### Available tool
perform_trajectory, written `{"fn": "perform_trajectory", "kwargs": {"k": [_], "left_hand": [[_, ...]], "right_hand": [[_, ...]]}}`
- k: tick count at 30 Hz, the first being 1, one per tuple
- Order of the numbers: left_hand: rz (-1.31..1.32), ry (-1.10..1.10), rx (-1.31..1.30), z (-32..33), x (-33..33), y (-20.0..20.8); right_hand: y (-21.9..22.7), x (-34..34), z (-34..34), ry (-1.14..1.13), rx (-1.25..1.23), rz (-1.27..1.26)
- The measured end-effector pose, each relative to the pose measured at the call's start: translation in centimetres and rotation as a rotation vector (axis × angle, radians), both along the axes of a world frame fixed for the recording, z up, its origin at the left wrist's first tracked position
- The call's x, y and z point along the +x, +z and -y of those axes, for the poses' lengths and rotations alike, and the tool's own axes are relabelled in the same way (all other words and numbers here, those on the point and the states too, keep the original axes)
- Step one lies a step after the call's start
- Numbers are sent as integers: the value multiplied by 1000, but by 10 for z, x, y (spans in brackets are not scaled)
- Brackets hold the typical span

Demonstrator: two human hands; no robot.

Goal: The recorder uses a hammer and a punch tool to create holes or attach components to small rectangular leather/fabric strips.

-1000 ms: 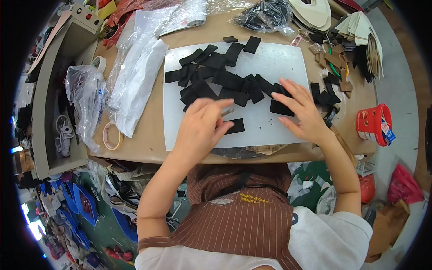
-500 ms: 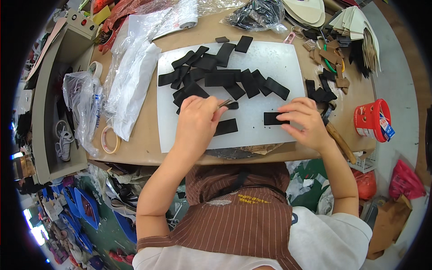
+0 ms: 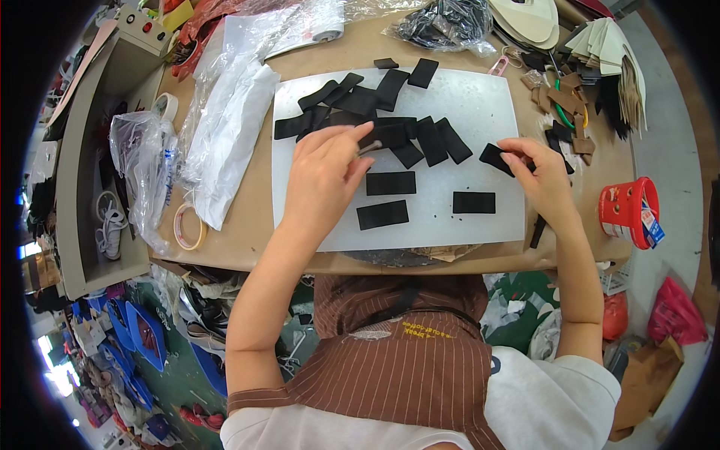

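Observation:
My left hand [image 3: 324, 169] is closed around a small silver metal tool [image 3: 370, 147], its kind mostly hidden by the fingers, over the heap of black fabric strips [image 3: 360, 101]. Between thumb and fingers, my right hand [image 3: 544, 180] pinches one black strip [image 3: 493, 159] at the right edge of a pale flat board [image 3: 435, 234]. Nearer me on that board lie three separate strips: an upper left strip [image 3: 391, 183], a lower left strip [image 3: 382, 214] and a right strip [image 3: 474, 202]. Small dark crumbs are scattered around the right one.
Plastic-wrapped white material [image 3: 232, 142] and a tape roll [image 3: 189, 227] lie left of the board. At right stand a red tub [image 3: 628, 214] and brown scraps [image 3: 566, 97]. A bag of black pieces [image 3: 442, 26] sits at the back. A grey open-fronted box [image 3: 101, 172] flanks the table.
My right hand has left the near right strip and lifted another from the heap's right end. My left hand has shifted slightly away from me, uncovering a strip. The view has shifted slightly.

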State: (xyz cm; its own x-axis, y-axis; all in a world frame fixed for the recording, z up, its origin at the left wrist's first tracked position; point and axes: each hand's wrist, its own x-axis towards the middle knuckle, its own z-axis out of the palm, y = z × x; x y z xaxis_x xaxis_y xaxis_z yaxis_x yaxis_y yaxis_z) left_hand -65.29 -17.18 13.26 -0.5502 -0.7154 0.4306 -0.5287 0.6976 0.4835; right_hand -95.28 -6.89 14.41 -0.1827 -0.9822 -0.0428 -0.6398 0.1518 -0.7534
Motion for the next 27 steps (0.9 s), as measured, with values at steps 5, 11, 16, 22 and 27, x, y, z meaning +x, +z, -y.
{"fn": "perform_trajectory", "kwargs": {"k": [5, 11, 16, 22, 27], "left_hand": [[1, -35, -103, 26, -22, -21], [36, 17, -178, 43, -29, -24], [-12, -52, -163, 21, -9, -13], [53, -238, 126, 8, 3, -3], [61, -266, -7, 34, -6, 4]], "right_hand": [[-10, 43, 24, 249, -374, -265], [-21, 54, 66, 243, -369, -360], [-9, 29, 58, 270, -322, -213], [-9, 29, 21, 561, -417, -351], [3, 4, 26, 279, -421, -188]]}}
